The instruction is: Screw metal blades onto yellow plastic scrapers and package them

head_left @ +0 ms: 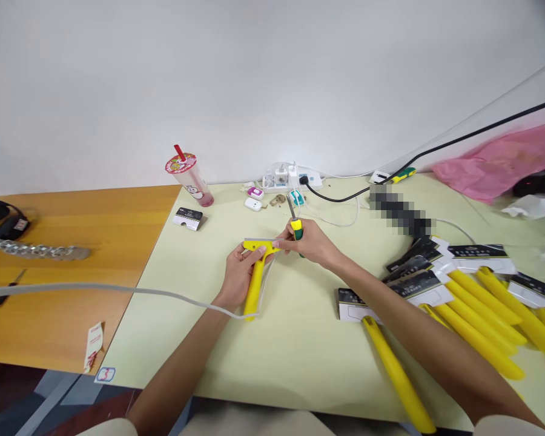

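Observation:
A yellow scraper (254,287) with a thin metal blade (257,240) along its head is held up over the pale table. My left hand (237,275) is closed around its handle and the left end of its head. My right hand (315,243) pinches the right end of the head between thumb and finger. The same hand also holds a screwdriver (297,227) with a yellow and green handle, its metal shaft pointing up and away. Palm and lower fingers of the right hand hide part of that handle.
Several yellow scrapers in card packaging (481,303) are piled at the right. A drink cup (193,180) and a small black-and-white box (188,218) stand back left. A power strip (279,177) sits by the wall. A grey cable (163,293) crosses in front of my left wrist.

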The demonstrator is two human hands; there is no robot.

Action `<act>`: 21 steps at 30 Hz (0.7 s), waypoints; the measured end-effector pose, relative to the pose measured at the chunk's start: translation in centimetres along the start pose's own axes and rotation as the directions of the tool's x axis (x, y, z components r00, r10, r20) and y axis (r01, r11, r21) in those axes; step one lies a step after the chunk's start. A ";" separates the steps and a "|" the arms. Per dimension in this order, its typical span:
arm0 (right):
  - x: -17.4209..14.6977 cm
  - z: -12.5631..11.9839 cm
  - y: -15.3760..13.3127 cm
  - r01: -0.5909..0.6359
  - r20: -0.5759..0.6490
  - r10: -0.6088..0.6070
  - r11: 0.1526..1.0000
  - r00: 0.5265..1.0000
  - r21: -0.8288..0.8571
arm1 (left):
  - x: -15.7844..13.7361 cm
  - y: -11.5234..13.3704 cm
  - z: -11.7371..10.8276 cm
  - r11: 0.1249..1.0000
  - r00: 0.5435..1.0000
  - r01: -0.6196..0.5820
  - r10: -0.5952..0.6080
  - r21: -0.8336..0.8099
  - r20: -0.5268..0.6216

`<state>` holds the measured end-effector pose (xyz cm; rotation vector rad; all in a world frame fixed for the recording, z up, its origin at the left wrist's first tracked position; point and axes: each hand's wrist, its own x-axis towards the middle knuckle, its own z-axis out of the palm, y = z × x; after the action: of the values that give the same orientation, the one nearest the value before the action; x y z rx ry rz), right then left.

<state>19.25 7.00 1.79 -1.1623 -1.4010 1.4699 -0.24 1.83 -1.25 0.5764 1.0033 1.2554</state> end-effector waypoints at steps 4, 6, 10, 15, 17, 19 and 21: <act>0.1 -0.1 0.3 -0.040 0.007 0.040 0.999 0.999 -0.011 | 0.1 -0.3 -0.1 1.000 0.999 0.020 -0.020 0.010 0.042; 0.3 -0.3 0.6 -0.060 0.019 0.061 0.998 0.998 -0.026 | 0.1 -0.3 -0.1 1.000 0.999 0.029 -0.029 0.010 0.046; 0.6 -0.8 1.0 -0.086 0.061 0.088 0.996 0.994 -0.040 | 0.0 -0.4 0.0 0.999 0.999 0.050 -0.050 0.009 0.002; 0.6 -1.0 1.1 -0.089 0.097 0.098 0.991 0.990 -0.097 | -0.1 -0.4 0.0 0.996 0.996 0.090 -0.090 0.007 -0.023; 0.6 -0.9 0.9 -0.095 0.102 0.106 0.990 0.989 -0.101 | -0.1 -0.3 0.0 0.995 0.995 0.098 -0.098 0.015 -0.009; 0.6 -1.2 0.7 -0.103 0.108 0.119 0.984 0.987 -0.144 | -0.2 -0.2 -0.1 0.995 0.996 0.093 -0.093 0.022 0.007; 0.6 -2.0 0.3 -0.079 0.118 0.116 0.957 0.986 -0.278 | -0.2 -0.1 -0.1 0.997 0.997 0.076 -0.077 0.019 0.011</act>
<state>21.08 8.08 1.45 -1.3397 -1.7015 1.4780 -0.31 1.56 -1.28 0.5541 1.0197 1.1749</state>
